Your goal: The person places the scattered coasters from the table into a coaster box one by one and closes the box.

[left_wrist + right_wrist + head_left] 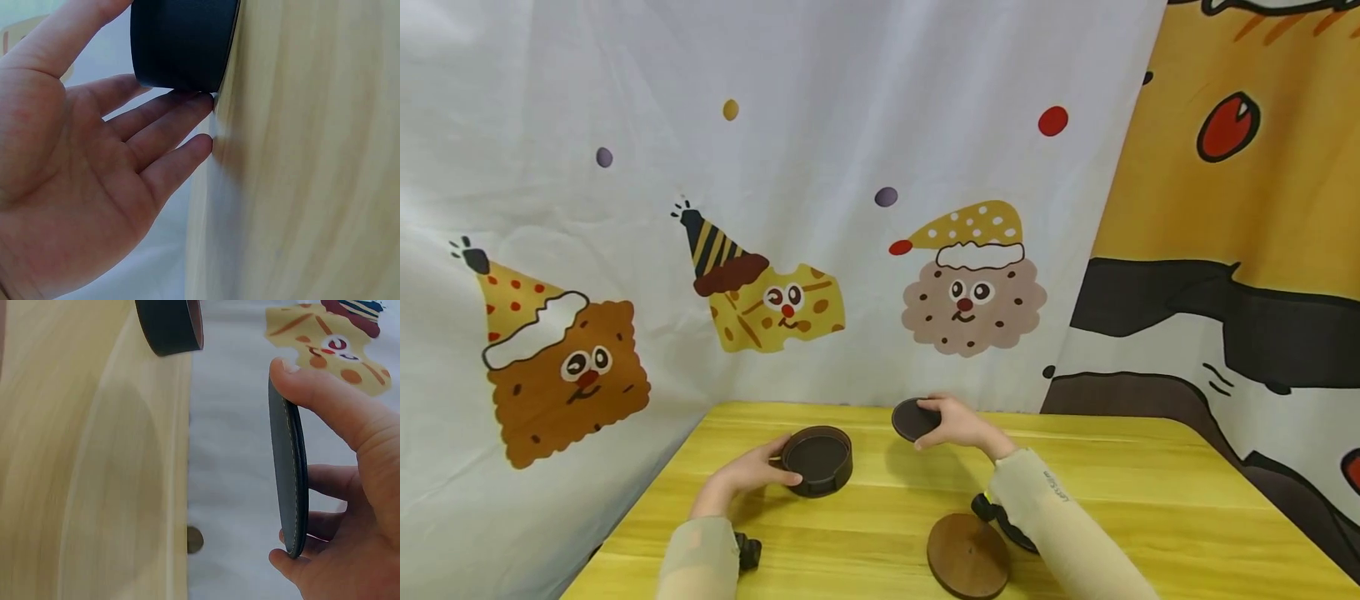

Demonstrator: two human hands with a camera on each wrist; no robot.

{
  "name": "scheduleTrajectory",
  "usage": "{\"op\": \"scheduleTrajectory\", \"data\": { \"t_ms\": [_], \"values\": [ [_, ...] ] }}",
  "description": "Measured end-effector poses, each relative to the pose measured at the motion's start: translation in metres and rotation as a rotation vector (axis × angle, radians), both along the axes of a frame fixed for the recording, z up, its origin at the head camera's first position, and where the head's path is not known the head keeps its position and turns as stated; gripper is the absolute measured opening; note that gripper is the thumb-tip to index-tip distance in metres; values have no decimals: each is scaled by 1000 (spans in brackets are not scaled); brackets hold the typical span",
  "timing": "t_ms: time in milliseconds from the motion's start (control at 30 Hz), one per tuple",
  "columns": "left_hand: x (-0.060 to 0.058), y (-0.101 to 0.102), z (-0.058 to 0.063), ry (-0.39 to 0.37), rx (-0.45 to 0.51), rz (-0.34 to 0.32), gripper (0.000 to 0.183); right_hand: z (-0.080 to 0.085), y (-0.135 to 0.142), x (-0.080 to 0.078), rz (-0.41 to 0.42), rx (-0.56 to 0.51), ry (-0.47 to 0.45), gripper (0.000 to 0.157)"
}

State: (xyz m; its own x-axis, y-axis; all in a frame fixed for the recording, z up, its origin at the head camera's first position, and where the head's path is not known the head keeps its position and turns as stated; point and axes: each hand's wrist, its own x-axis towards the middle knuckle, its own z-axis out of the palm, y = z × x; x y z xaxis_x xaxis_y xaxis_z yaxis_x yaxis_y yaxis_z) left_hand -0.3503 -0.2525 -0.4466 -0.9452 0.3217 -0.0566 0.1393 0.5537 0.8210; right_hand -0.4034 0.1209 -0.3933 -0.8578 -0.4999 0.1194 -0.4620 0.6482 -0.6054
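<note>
At the left of the table stands a round, dark coaster holder (pixel 817 483) with a raised wall and a notch at its front. My left hand (pixel 751 469) grips its left side, thumb at the front and fingers round the back. In the left wrist view the holder's dark wall (pixel 181 44) sits between thumb and fingertips, low over the wood. To the right, my right hand (pixel 958 423) pinches a thin dark round coaster (pixel 912 419) by its edge, raised above the table. Pale stitching runs along the rim of this coaster (pixel 290 469) in the right wrist view.
A brown wooden disc (pixel 968 557) lies near the front of the yellow wood-grain table (pixel 865 550). Beside it, a dark rounded thing (pixel 1019 536) is partly hidden by the right sleeve. A white curtain (pixel 820 167) with printed cartoon figures hangs behind the table.
</note>
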Motion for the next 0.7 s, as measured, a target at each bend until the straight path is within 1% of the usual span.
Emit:
{"op": "scheduleTrajectory", "data": {
  "t_ms": [200,400,533,700],
  "values": [
    [-1,1,-1,-6,2,8,91,2,-17,0,23,2,-7,87],
    [-4,-2,-3,-4,-10,8,92,4,-31,-5,35,15,7,84],
    [-3,-2,-3,-2,-15,4,91,7,-42,-5,49,13,19,84],
    [-3,0,-3,0,-22,7,90,7,-57,-5,84,19,20,85]
  ]
}}
